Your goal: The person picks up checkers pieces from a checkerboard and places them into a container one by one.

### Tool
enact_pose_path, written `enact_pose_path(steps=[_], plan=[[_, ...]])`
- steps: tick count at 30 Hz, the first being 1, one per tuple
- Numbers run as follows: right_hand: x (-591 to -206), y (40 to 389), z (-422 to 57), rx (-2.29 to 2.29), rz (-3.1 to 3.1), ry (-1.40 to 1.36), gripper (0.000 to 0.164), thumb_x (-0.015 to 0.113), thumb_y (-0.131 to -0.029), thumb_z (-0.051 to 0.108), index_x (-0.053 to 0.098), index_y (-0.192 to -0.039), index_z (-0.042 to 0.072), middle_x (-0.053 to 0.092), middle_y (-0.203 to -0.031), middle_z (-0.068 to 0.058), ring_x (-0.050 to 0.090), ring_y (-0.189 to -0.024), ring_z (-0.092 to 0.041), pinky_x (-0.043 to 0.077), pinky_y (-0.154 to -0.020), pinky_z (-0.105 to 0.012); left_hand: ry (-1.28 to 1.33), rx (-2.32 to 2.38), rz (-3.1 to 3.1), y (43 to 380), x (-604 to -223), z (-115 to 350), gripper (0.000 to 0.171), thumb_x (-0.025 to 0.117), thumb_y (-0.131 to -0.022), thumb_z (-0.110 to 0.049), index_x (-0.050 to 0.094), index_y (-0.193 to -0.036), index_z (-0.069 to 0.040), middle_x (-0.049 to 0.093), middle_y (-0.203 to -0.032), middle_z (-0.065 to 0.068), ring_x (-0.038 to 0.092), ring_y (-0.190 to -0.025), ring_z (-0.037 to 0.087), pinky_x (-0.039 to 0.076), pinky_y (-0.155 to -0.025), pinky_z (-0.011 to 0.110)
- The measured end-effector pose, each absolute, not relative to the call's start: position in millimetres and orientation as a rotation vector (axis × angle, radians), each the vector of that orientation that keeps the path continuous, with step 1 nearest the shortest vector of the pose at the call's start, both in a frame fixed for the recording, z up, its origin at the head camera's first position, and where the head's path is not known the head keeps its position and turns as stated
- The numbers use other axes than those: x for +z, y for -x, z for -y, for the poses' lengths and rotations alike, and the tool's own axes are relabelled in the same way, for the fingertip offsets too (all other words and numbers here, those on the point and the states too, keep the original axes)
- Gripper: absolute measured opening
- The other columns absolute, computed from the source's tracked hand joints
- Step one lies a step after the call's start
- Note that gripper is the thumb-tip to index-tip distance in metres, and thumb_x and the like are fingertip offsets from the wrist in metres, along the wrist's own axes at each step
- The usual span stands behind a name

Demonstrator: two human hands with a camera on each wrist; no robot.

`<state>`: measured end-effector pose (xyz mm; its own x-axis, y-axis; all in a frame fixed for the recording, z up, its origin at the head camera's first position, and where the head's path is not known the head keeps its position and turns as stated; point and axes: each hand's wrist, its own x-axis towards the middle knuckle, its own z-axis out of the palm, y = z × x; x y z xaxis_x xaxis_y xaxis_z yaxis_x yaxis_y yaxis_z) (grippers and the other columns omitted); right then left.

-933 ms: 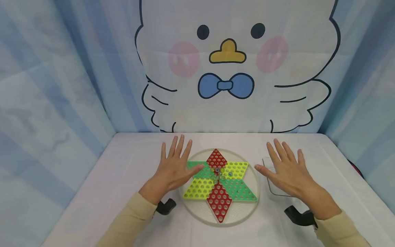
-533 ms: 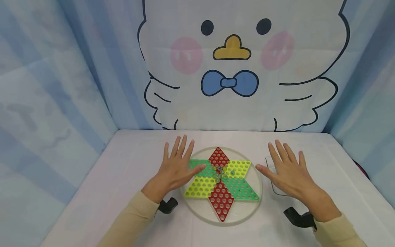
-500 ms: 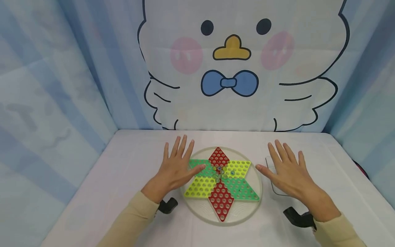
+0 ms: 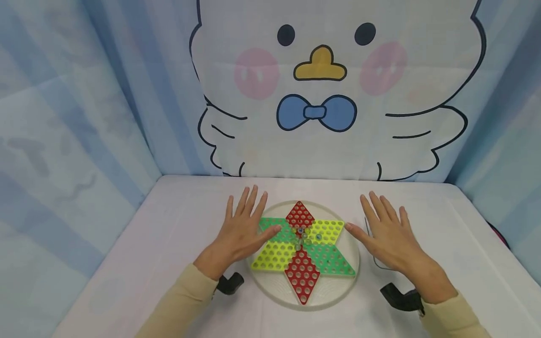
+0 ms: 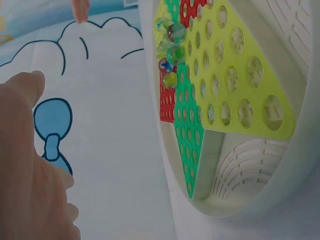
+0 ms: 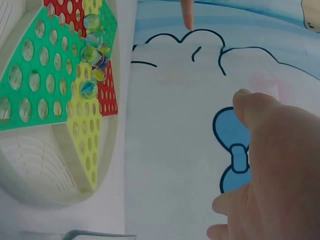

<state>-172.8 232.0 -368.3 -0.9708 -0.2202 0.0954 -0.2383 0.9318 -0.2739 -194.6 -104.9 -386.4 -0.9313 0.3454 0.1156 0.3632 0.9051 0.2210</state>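
A round Chinese checkers board (image 4: 274, 293) with a red, green and yellow star of holes lies on the table. Glass marbles (image 4: 301, 237) cluster around the star's middle, and the left wrist view shows several of these marbles (image 5: 172, 47) close up. My left hand (image 4: 238, 237) is held over the board's left side, fingers spread and straight, thumb overlapping the green section. On the other side my right hand (image 4: 390, 239) is likewise spread, its thumb tip near the board's right rim. Neither hand holds anything.
Partly hidden behind the right hand is a clear, dark-edged flat case (image 4: 380, 266). The white table (image 4: 177, 211) ends at a cloth backdrop (image 4: 313, 155) printed with a cartoon bird. Blue curtains (image 4: 63, 141) flank both sides.
The right hand has shifted slightly left, toward the board. The left hand keeps its pose over the board. The head view has tilted and drifted a little.
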Motion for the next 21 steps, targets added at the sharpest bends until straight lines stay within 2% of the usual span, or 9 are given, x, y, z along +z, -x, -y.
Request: enact_pose_path(steps=[8,16,21], plan=[[-372.9,173.0,-224.6,0.521,3.002,-0.386,0.087,0.041,-0.099,0.061,0.014,-0.159,0.004,0.012,-0.164,-0.026,0.009,-0.15,-0.048,0.003,-0.114,-0.073,0.584,-0.371,3.024,194.1,-392.4,99.8,0.088,0.036,-0.096,-0.07,0.008,-0.161,-0.017,-0.003,-0.168,0.01,-0.007,-0.156,0.031,-0.004,-0.121,0.061],[-384.2,173.5,-209.2,0.655,2.936,-0.45,0.083,0.046,-0.1,0.056,0.019,-0.158,0.002,0.018,-0.163,-0.024,0.014,-0.15,-0.046,0.01,-0.117,-0.068,0.554,-0.406,3.023,190.0,-396.8,100.3,0.087,0.038,-0.096,-0.069,0.012,-0.161,-0.017,0.0,-0.168,0.011,-0.005,-0.156,0.031,-0.001,-0.121,0.061],[-390.4,172.2,-197.1,0.779,2.897,-0.44,0.078,0.049,-0.101,0.049,0.023,-0.156,0.0,0.024,-0.161,-0.025,0.024,-0.147,-0.046,0.024,-0.115,-0.066,0.534,-0.511,3.025,187.1,-404.4,99.7,0.087,0.041,-0.096,-0.067,0.015,-0.161,-0.014,0.001,-0.168,0.013,0.0,-0.156,0.034,0.006,-0.122,0.059]])
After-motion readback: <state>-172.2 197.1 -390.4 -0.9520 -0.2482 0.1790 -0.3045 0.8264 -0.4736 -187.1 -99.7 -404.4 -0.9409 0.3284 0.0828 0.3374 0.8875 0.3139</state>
